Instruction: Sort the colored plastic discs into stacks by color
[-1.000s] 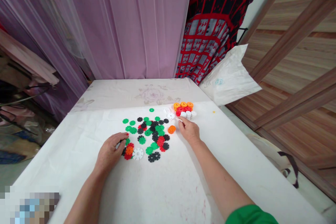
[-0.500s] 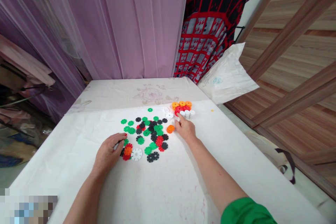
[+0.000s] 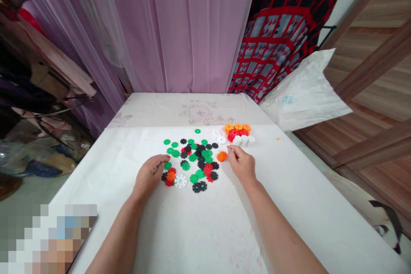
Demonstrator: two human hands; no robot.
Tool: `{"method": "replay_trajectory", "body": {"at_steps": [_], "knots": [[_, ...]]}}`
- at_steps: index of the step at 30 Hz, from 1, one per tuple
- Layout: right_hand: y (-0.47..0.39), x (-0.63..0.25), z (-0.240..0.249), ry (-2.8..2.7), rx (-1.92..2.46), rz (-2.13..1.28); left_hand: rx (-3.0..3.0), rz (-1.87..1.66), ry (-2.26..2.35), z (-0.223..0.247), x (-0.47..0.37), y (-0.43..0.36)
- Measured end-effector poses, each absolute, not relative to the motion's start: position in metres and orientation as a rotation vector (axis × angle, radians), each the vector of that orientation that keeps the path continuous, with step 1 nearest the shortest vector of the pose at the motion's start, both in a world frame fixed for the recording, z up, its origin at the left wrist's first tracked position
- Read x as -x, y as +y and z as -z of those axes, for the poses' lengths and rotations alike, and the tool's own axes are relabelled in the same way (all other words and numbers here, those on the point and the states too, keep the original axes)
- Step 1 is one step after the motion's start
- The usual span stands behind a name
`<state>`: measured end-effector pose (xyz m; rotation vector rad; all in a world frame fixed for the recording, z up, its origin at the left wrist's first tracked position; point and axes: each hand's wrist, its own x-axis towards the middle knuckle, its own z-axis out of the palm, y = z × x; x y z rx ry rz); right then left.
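Observation:
Notched plastic discs in black, green and red lie in a loose pile on the white table. My left hand is at the pile's left edge, fingers curled towards the thumb; a dark bit shows between them, too small to name. Close by lie an orange disc on red ones and a large white disc. My right hand is closed in a pinch beside some orange discs; what it pinches, if anything, is unclear. Beyond it stand orange stacks, red stacks and white stacks.
A single white disc lies left of the stacks. The table has a floral strip at its far end. A white bag leans at the right edge, before wooden doors. A purple curtain hangs behind.
My right hand has drawn back from the stacks towards me, its extended index finger now bent in. My left hand stays by the pile's left edge. The whole view has shifted.

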<state>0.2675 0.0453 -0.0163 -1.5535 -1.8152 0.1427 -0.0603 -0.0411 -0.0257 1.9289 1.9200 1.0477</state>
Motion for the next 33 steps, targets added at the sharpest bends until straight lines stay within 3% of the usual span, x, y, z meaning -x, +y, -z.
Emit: {"method": "replay_trajectory", "body": {"at_steps": [6, 13, 26, 33], "knots": [[0.001, -0.224, 0.012, -2.028, 1.105, -0.137, -1.994, -0.909, 1.780, 0.015, 0.065, -0.045], [-0.026, -0.208, 0.025, -2.087, 0.993, -0.167, -2.151, -0.590, 1.734, 0.006, 0.070, -0.052], [-0.039, -0.209, 0.032, -2.001, 1.068, -0.170, -1.887, -1.108, 1.775, 0.009, 0.055, -0.046], [-0.029, -0.218, 0.028, -1.922, 1.016, -0.039, -1.414, -0.986, 1.736, -0.013, -0.027, -0.050]]}}
